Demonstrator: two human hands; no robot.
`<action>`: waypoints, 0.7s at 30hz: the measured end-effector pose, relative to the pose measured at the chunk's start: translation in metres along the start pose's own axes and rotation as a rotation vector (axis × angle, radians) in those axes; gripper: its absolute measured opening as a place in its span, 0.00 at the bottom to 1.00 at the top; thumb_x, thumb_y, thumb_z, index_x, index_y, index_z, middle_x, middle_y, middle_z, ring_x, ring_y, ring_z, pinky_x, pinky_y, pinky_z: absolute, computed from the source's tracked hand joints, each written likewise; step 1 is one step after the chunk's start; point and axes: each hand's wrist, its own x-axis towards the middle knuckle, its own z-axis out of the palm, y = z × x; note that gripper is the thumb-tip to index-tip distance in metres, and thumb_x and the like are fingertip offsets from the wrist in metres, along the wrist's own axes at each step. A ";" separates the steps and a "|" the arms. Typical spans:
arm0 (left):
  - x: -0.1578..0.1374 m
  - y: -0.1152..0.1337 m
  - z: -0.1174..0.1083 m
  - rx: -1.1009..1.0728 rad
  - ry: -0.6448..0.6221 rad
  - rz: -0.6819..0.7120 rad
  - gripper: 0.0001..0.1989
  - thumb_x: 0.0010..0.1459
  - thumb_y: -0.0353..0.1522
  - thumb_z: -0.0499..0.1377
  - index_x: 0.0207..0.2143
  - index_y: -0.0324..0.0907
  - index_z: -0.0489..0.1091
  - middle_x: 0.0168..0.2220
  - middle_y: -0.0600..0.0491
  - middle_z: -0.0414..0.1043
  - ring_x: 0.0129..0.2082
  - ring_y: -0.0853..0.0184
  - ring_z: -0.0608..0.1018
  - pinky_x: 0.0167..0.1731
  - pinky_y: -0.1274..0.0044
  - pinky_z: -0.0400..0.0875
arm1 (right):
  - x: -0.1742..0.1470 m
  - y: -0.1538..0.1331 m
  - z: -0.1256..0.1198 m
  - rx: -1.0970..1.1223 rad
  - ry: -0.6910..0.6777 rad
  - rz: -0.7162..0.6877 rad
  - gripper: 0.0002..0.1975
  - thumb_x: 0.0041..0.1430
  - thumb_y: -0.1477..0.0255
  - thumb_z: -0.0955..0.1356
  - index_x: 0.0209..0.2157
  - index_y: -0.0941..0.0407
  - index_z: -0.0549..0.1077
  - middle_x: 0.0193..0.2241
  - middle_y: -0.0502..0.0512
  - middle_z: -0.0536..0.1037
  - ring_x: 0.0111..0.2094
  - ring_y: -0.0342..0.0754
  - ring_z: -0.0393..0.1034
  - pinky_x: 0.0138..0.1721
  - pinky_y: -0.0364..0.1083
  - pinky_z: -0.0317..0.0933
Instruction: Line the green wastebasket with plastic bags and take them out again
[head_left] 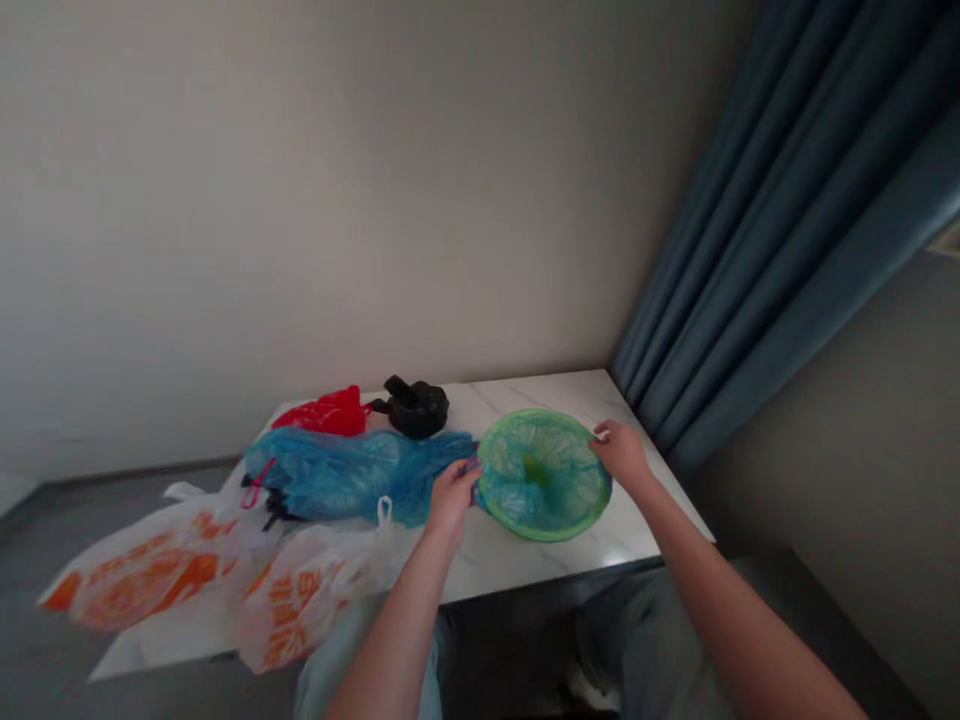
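My left hand (452, 492) and my right hand (621, 452) pinch opposite sides of a translucent blue-green plastic bag (517, 500) with a round green rim. Its wide mouth faces up, and a yellow-green patch shows deep in the middle. Whether a bin stands inside it I cannot tell. Beside my left hand, a long crumpled blue plastic bag (337, 470) lies across the table and reaches close to the green rim. The fingers of both hands are bent onto the rim, partly hidden behind it.
Behind the blue bag are a red plastic bag (330, 410) and a bundled black bag (420, 408). Two white bags with orange print, one left (157, 565) and one nearer (300, 590), lie at the white table's (517, 572) left. A blue curtain (750, 270) hangs at right.
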 end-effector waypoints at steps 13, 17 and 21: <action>0.014 -0.003 -0.006 -0.161 0.102 0.236 0.23 0.40 0.31 0.66 0.43 0.38 0.78 0.37 0.51 0.74 0.33 0.69 0.74 0.38 0.75 0.67 | -0.027 -0.018 -0.004 0.520 -0.436 0.241 0.07 0.52 0.81 0.67 0.33 0.57 0.72 0.19 0.50 0.76 0.20 0.46 0.72 0.23 0.43 0.65; 0.018 -0.004 -0.011 -0.159 0.171 0.271 0.21 0.41 0.26 0.62 0.42 0.41 0.77 0.38 0.52 0.72 0.37 0.68 0.76 0.42 0.74 0.68 | -0.035 -0.024 -0.012 0.498 -0.651 0.152 0.07 0.49 0.77 0.69 0.34 0.57 0.73 0.21 0.53 0.79 0.20 0.47 0.73 0.19 0.42 0.61; 0.017 0.002 -0.016 -0.131 0.258 0.235 0.18 0.43 0.24 0.60 0.39 0.42 0.75 0.38 0.53 0.72 0.39 0.68 0.76 0.45 0.75 0.67 | -0.026 -0.019 -0.015 0.400 -0.590 -0.073 0.07 0.54 0.68 0.68 0.32 0.57 0.75 0.16 0.51 0.75 0.16 0.45 0.66 0.19 0.42 0.54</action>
